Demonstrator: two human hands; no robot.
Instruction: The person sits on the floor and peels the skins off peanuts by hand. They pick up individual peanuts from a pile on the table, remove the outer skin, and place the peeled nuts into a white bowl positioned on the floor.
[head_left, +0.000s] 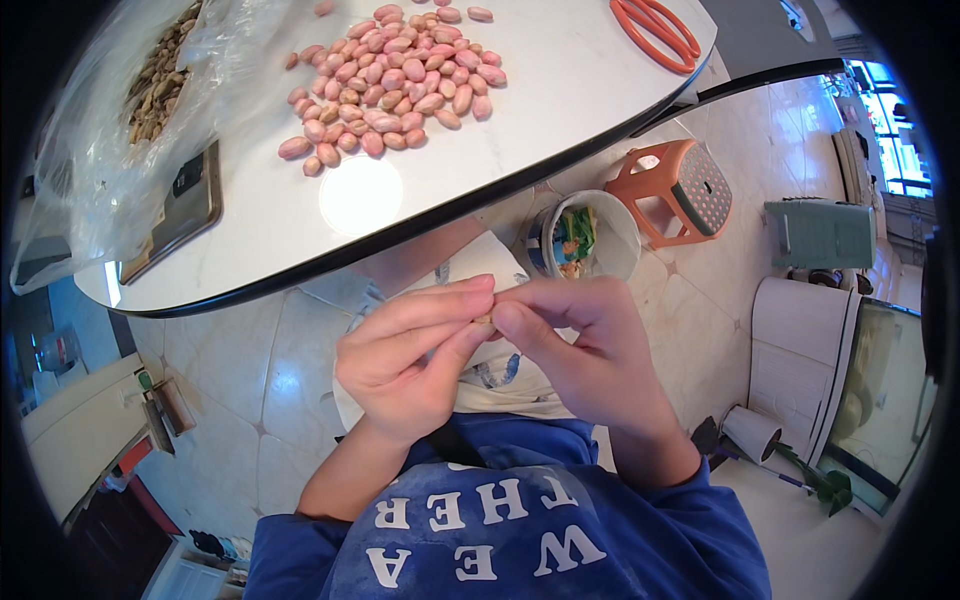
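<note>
My left hand (412, 352) and my right hand (585, 352) meet fingertip to fingertip over my lap. Between them they pinch a small tan peanut (484, 319), mostly covered by the fingers; whether its shell is split cannot be seen. Beyond the hands, a loose pile of shelled pink peanuts (394, 79) lies on the white tabletop (262, 225). To its left, unshelled peanuts (161, 82) show inside a clear plastic bag (82, 172).
A smartphone (180, 206) lies partly under the bag. Orange-handled scissors or a similar looped tool (660, 34) rests at the table's right. Below the table edge stand a lined waste bin (615, 232) with wrappers and shells, and an orange plastic stool (667, 191).
</note>
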